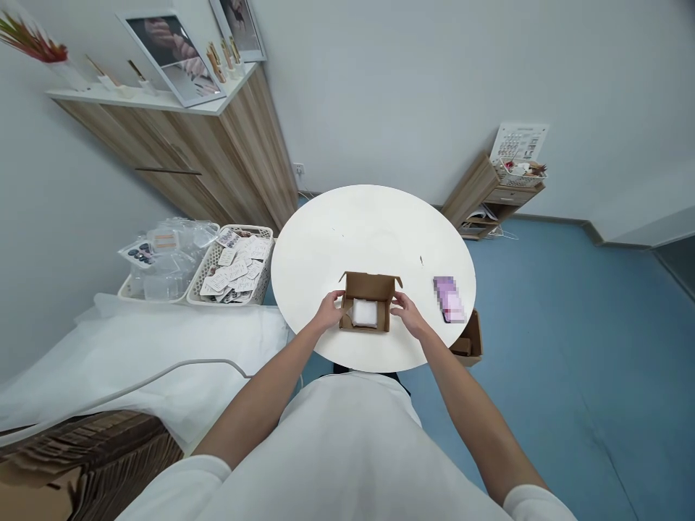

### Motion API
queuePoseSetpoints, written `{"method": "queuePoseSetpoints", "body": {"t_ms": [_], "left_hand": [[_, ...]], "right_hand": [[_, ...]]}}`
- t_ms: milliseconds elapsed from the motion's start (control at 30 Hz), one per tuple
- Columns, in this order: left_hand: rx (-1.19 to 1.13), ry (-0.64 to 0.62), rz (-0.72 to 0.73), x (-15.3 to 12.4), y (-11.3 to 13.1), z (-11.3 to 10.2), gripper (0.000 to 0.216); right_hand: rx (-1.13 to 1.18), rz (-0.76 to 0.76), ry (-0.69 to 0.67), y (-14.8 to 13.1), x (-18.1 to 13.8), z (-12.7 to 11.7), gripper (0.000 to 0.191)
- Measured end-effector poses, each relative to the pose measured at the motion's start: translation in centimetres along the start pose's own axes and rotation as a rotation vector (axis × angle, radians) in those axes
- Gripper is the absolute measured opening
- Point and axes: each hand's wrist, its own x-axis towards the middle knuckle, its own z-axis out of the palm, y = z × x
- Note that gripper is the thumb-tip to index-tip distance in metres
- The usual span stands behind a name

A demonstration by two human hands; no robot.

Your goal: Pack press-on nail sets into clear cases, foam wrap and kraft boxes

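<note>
An open cardboard box point(369, 286) sits near the front edge of the round white table, its lid raised at the back with small side flaps sticking out. Inside it lies a white, square, wrapped packet point(364, 312). My left hand point(327, 312) grips the box's left side, fingers curled over the edge. On the opposite side, my right hand point(408, 315) has its fingers bent around the right wall and lid corner. Neither hand touches the packet.
A phone point(448, 298), blurred, lies right on the round table point(363, 210); a small dark object point(421, 260) is behind it. White baskets point(266, 264) with cards and clear packaging stand left. Folded cardboard point(92, 463) is at lower left, an open carton point(473, 340) below right.
</note>
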Motion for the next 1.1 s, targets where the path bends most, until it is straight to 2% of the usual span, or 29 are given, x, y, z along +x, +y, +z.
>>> {"method": "queuePoseSetpoints", "body": {"t_ms": [100,200,267,367,467,600,767,1000,1100], "left_hand": [[-0.018,-0.051,-0.022,-0.6,0.0,-0.4,0.043],[-0.091,-0.130,-0.078,-1.3,-0.1,-0.9,0.033],[-0.132,-0.150,-0.148,-1.8,0.0,-1.4,0.040],[-0.157,-0.165,-0.234,-2.3,0.4,-1.9,0.063],[-0.144,-0.204,-0.276,-2.3,1.1,-2.3,0.075],[-0.042,-0.216,-0.315,-1.5,2.1,-2.5,0.074],[0.101,-0.167,-0.282,-1.1,2.2,-2.9,0.064],[0.114,-0.148,-0.215,-2.7,1.6,-2.6,0.058],[0.120,-0.085,-0.202,-2.7,2.1,-2.5,0.059]], "right_hand": [[-0.048,0.013,0.050,0.4,-1.0,-0.2,0.047],[-0.048,0.006,0.012,0.6,-1.9,-0.4,0.042],[-0.012,0.022,0.000,0.6,-2.4,-0.6,0.038],[0.063,0.072,0.014,0.6,-2.9,-0.8,0.034],[0.086,0.121,-0.036,0.3,-3.1,-0.8,0.046],[0.042,0.162,-0.054,-1.1,-3.1,-0.3,0.056],[-0.065,0.225,0.009,-2.2,-3.6,-0.2,0.049],[-0.063,0.254,0.011,-0.3,-4.8,0.2,0.038],[-0.060,0.237,0.037,-0.1,-4.5,0.5,0.040]]}}
